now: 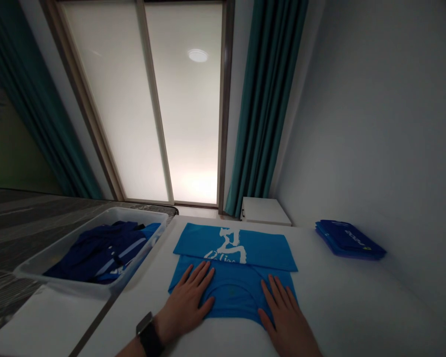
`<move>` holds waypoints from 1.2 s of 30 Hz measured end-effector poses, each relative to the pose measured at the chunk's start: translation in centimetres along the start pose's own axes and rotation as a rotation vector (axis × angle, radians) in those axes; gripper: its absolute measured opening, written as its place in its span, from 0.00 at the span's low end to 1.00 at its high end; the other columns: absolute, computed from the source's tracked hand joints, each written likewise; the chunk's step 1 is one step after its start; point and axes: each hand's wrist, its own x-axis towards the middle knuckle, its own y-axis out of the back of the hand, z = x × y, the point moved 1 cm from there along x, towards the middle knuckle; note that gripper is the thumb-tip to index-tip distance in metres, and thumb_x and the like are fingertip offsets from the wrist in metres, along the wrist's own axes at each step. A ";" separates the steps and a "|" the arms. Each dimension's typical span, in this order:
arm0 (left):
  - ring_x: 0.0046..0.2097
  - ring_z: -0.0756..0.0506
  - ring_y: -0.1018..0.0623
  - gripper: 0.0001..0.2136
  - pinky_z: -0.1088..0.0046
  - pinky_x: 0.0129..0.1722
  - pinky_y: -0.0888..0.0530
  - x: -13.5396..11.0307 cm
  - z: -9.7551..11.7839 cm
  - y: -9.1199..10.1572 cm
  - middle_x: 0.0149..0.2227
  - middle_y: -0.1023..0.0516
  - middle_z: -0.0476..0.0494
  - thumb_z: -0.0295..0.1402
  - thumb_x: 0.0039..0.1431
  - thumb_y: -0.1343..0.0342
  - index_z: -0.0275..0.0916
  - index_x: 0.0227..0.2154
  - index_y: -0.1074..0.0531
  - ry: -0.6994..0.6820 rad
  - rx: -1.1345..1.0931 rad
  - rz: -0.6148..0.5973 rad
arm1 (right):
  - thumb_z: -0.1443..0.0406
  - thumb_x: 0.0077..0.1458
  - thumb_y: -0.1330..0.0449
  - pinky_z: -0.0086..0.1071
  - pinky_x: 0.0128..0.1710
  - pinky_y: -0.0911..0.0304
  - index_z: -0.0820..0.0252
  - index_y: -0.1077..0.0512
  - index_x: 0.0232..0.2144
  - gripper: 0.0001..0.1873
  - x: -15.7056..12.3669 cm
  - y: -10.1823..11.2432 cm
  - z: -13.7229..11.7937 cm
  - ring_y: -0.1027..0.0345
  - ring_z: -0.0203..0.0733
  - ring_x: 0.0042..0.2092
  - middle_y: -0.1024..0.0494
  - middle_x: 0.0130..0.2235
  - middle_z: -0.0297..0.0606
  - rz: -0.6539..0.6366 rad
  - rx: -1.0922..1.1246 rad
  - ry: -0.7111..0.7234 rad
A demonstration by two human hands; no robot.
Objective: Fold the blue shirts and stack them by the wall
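A bright blue T-shirt lies partly folded on the white table, its neckline toward me. The far part is turned over into a band that carries a white printed design. My left hand rests flat on the left side of the shirt, fingers stretched out, with a dark watch on the wrist. On the right side of the neckline, my right hand lies with its fingers extended on the cloth. Neither hand grips anything.
A translucent plastic bin holding dark blue clothes stands at the left. Folded dark blue garments lie stacked on the table at the right, near the wall. Behind the table are a small white cabinet and a teal curtain.
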 end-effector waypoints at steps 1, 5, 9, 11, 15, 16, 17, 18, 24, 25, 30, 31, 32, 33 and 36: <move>0.67 0.38 0.40 0.30 0.53 0.65 0.42 -0.1 -0.1 0.1 0.69 0.48 0.44 0.48 0.69 0.57 0.48 0.69 0.59 -0.005 -0.004 -0.004 | 0.43 0.63 0.56 0.56 0.67 0.60 0.50 0.51 0.68 0.37 0.0 0.0 0.1 0.61 0.56 0.69 0.56 0.70 0.34 0.007 -0.001 0.011; 0.67 0.38 0.40 0.31 0.53 0.65 0.43 -0.3 -0.3 0.5 0.69 0.49 0.45 0.48 0.69 0.57 0.48 0.69 0.59 -0.010 -0.021 -0.016 | 0.43 0.63 0.56 0.55 0.67 0.59 0.48 0.52 0.68 0.36 -0.3 0.2 0.8 0.61 0.55 0.70 0.56 0.70 0.32 -0.006 -0.015 0.074; 0.67 0.38 0.40 0.31 0.53 0.65 0.42 -0.6 -0.3 0.8 0.69 0.48 0.45 0.48 0.69 0.57 0.49 0.69 0.60 -0.025 -0.043 -0.008 | 0.44 0.63 0.55 0.58 0.66 0.58 0.47 0.55 0.68 0.37 -0.7 0.4 1.2 0.61 0.57 0.69 0.58 0.70 0.34 -0.023 -0.013 0.117; 0.67 0.38 0.40 0.31 0.54 0.65 0.43 -0.8 -0.2 1.0 0.69 0.48 0.46 0.48 0.69 0.56 0.50 0.69 0.61 -0.040 -0.052 -0.003 | 0.44 0.63 0.54 0.59 0.66 0.57 0.47 0.56 0.68 0.37 -0.9 0.3 1.4 0.61 0.58 0.69 0.58 0.70 0.35 -0.026 -0.013 0.137; 0.67 0.39 0.41 0.30 0.54 0.66 0.43 -1.3 -0.1 1.1 0.69 0.49 0.47 0.47 0.69 0.56 0.51 0.68 0.62 -0.057 -0.064 -0.026 | 0.44 0.63 0.53 0.59 0.66 0.57 0.47 0.56 0.68 0.37 -1.2 0.1 1.6 0.60 0.58 0.69 0.58 0.70 0.35 0.000 -0.032 0.166; 0.67 0.38 0.41 0.31 0.54 0.66 0.43 -1.4 0.0 1.0 0.69 0.49 0.47 0.47 0.69 0.56 0.51 0.68 0.62 -0.054 -0.066 -0.030 | 0.45 0.63 0.53 0.59 0.66 0.57 0.47 0.56 0.68 0.37 -1.3 0.1 1.7 0.60 0.58 0.69 0.58 0.70 0.35 0.007 -0.037 0.170; 0.67 0.38 0.41 0.31 0.53 0.66 0.43 -1.5 0.1 1.0 0.69 0.49 0.47 0.48 0.69 0.56 0.51 0.68 0.62 -0.050 -0.068 -0.034 | 0.45 0.63 0.53 0.59 0.65 0.57 0.46 0.57 0.68 0.37 -1.4 0.0 1.8 0.59 0.58 0.69 0.58 0.70 0.35 0.014 -0.041 0.174; 0.67 0.38 0.41 0.31 0.53 0.65 0.43 -1.6 0.3 0.9 0.69 0.49 0.47 0.48 0.69 0.56 0.51 0.68 0.62 -0.044 -0.070 -0.037 | 0.45 0.63 0.53 0.60 0.65 0.56 0.46 0.57 0.68 0.36 -1.4 -0.1 1.9 0.59 0.58 0.69 0.58 0.70 0.35 0.017 -0.041 0.178; 0.68 0.40 0.42 0.29 0.56 0.66 0.42 -1.6 0.5 1.2 0.69 0.48 0.49 0.45 0.70 0.57 0.52 0.69 0.61 -0.046 -0.117 -0.030 | 0.46 0.63 0.52 0.59 0.65 0.56 0.44 0.56 0.68 0.36 -1.5 0.3 2.7 0.59 0.57 0.69 0.56 0.70 0.34 -0.010 0.019 0.197; 0.68 0.41 0.42 0.28 0.56 0.66 0.42 -1.2 0.1 1.5 0.69 0.48 0.49 0.44 0.71 0.58 0.52 0.69 0.60 -0.037 -0.132 -0.024 | 0.47 0.64 0.53 0.58 0.66 0.57 0.44 0.55 0.68 0.35 -1.2 0.6 2.8 0.60 0.56 0.69 0.55 0.70 0.33 -0.005 0.031 0.190; 0.68 0.41 0.42 0.25 0.55 0.66 0.43 3.2 -3.2 3.0 0.68 0.45 0.46 0.41 0.72 0.61 0.47 0.68 0.53 -0.001 -0.167 0.017 | 0.53 0.68 0.58 0.55 0.67 0.59 0.48 0.49 0.68 0.28 3.1 2.6 3.5 0.59 0.50 0.70 0.48 0.69 0.35 0.086 0.084 0.197; 0.67 0.41 0.42 0.24 0.55 0.66 0.43 4.5 -4.1 3.2 0.68 0.43 0.45 0.40 0.72 0.60 0.46 0.68 0.51 -0.021 -0.160 0.021 | 0.54 0.68 0.59 0.55 0.67 0.58 0.51 0.47 0.67 0.28 4.5 3.0 3.7 0.57 0.49 0.69 0.45 0.68 0.37 0.086 0.091 0.222; 0.67 0.40 0.40 0.24 0.55 0.66 0.43 5.8 -4.9 3.2 0.67 0.41 0.44 0.38 0.71 0.59 0.45 0.67 0.49 -0.045 -0.145 0.018 | 0.56 0.68 0.59 0.54 0.67 0.58 0.53 0.45 0.66 0.27 6.1 3.3 3.9 0.55 0.49 0.69 0.43 0.67 0.38 0.093 0.089 0.245; 0.66 0.40 0.39 0.23 0.55 0.65 0.42 7.2 -5.8 3.2 0.66 0.39 0.43 0.35 0.70 0.57 0.45 0.66 0.46 -0.066 -0.126 0.003 | 0.58 0.68 0.59 0.54 0.67 0.58 0.54 0.42 0.65 0.26 7.7 3.5 4.1 0.53 0.49 0.68 0.40 0.66 0.39 0.102 0.081 0.263; 0.62 0.39 0.33 0.22 0.57 0.61 0.36 11.0 -8.5 2.9 0.62 0.33 0.42 0.30 0.66 0.52 0.45 0.62 0.39 -0.041 -0.064 -0.058 | 0.65 0.66 0.58 0.50 0.66 0.53 0.58 0.36 0.61 0.25 12.2 4.3 4.6 0.46 0.48 0.65 0.35 0.63 0.44 0.092 0.052 0.297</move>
